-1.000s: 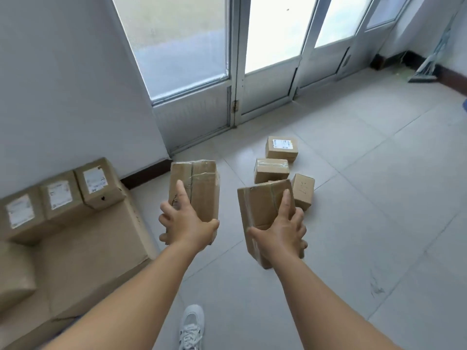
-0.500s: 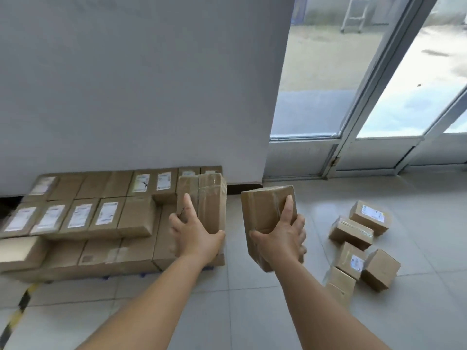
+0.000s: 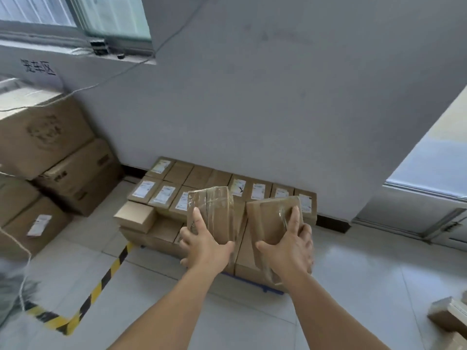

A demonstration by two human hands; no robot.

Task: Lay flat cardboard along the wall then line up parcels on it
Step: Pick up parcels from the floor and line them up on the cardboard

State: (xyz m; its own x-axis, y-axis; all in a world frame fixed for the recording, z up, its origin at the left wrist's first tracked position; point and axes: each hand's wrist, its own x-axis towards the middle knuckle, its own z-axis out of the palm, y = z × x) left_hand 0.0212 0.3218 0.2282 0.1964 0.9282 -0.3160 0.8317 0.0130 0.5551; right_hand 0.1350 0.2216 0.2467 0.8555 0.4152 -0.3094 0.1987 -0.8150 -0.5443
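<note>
Head view, nearest first: two bare forearms reaching forward from the bottom edge over pale floor tiles point(image 3: 366, 286). Left hand point(image 3: 206, 245) closed around a taped brown parcel point(image 3: 214, 210), index finger stretched up along its front face, thumb pressed against its right side, other fingers curled behind the left edge and mostly hidden. Right hand point(image 3: 288, 248) closed around a second taped parcel point(image 3: 270, 223), thumb at its lower left, index finger point(image 3: 293, 218) pointing up over the tape, remaining fingers wrapped on the right edge. Both parcels held upright in the air, side by side with a narrow gap, above the near edge of the stack. Just beyond and below, flat cardboard point(image 3: 164, 233) lying on the floor along the wall, with something blue point(image 3: 252, 281) showing under its front edge. On the cardboard, rows of small parcels point(image 3: 164, 195) lined up against the grey wall point(image 3: 252, 109), many with white labels facing up; one unlabelled box point(image 3: 135, 215) sitting at the left front corner. To the left, yellow and black floor tape point(image 3: 111, 271), then large cartons point(image 3: 50, 147) stacked near the corner. At the far right bottom, some loose parcels point(image 3: 447, 317) on the tiles, cut by the edge. Farthest, a window point(image 3: 75, 11) high at upper left and a glass door point(image 3: 429, 160) at right.
</note>
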